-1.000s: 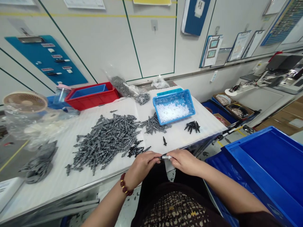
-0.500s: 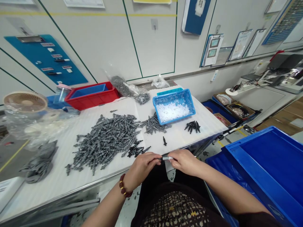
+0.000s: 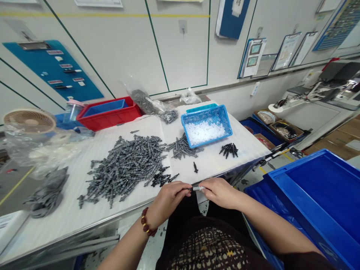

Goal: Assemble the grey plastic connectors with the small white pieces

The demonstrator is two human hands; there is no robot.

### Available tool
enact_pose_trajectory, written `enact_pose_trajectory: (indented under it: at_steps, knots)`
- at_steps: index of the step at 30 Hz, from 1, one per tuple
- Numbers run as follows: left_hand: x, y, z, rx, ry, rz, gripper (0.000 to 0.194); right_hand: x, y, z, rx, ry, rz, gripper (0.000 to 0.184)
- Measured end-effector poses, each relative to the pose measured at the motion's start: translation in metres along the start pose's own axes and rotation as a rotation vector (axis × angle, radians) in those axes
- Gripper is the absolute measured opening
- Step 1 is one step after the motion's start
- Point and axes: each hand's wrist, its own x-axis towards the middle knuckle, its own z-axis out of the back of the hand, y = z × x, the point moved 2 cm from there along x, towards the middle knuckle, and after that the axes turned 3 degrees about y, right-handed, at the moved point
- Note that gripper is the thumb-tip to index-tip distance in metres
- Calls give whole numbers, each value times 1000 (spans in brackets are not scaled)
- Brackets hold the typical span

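While both hands meet above the edge of the white-covered workbench (image 3: pixel 42 232) in the head view, the left hand (image 3: pixel 170 197) pinches the dark end of a small silver-grey cylindrical part (image 3: pixel 199 188), and the right hand (image 3: pixel 219 193) holds its pale sleeve, all fingers (image 3: pixel 206 185) curled and closed on it. Small, light and stiff, it may prove slippery, so the barrel between the fingertips looks the surest hold. Beyond lie a heap of grey plastic parts (image 3: pixel 123 168), black parts (image 3: pixel 161 180) at its edge, and a blue crate (image 3: pixel 227 125) of white rings; no writing on the part is legible
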Motion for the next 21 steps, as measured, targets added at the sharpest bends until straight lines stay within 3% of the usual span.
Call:
enact_pose_trajectory:
  at_steps: [7, 21]
  knots:
    - [-1, 0, -1, -2, 5, 13, 17, 1, 1, 0, -34, -8, -24, 19]
    - [1, -11, -4, -5, -12, -12, 17, 3, 5, 2, -222, -37, -312, 39]
